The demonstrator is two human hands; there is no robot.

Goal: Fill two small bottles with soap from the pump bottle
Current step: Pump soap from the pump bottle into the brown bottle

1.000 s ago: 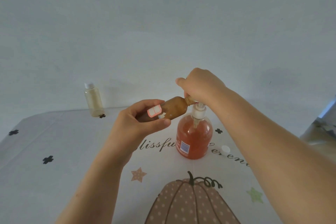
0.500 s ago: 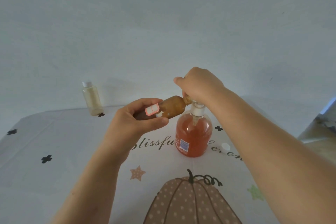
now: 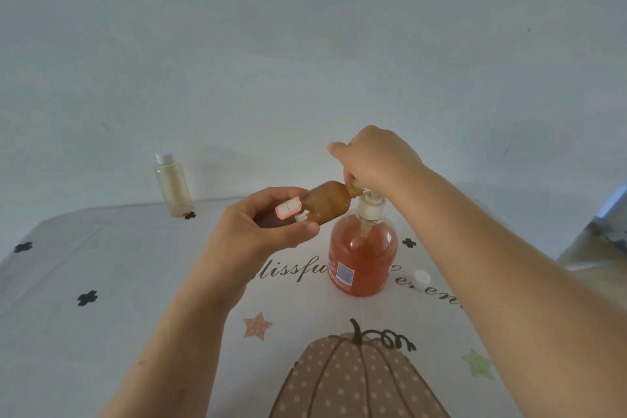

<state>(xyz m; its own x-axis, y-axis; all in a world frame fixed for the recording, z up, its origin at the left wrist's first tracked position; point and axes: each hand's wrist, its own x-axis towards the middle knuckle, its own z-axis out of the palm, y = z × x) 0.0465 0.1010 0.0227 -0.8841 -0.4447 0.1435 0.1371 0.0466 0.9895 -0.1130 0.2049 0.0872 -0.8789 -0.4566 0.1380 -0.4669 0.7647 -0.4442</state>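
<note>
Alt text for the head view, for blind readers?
A left hand holds a small brown bottle tilted, mouth at the nozzle of an orange soap pump bottle, whose pump head the right hand grips. A capped pale bottle stands far left on the pumpkin-print tablecloth; a white cap lies beside the pump bottle.

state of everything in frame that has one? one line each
pump bottle: upright on table, mostly full of orange soap.
amber small bottle: uncapped, tipped almost level, neck at the pump.
pale small bottle: capped, upright, far left on table.
white cap: loose on table, right of pump bottle.
left hand: grips amber small bottle.
right hand: curled over the pump's top.
</note>
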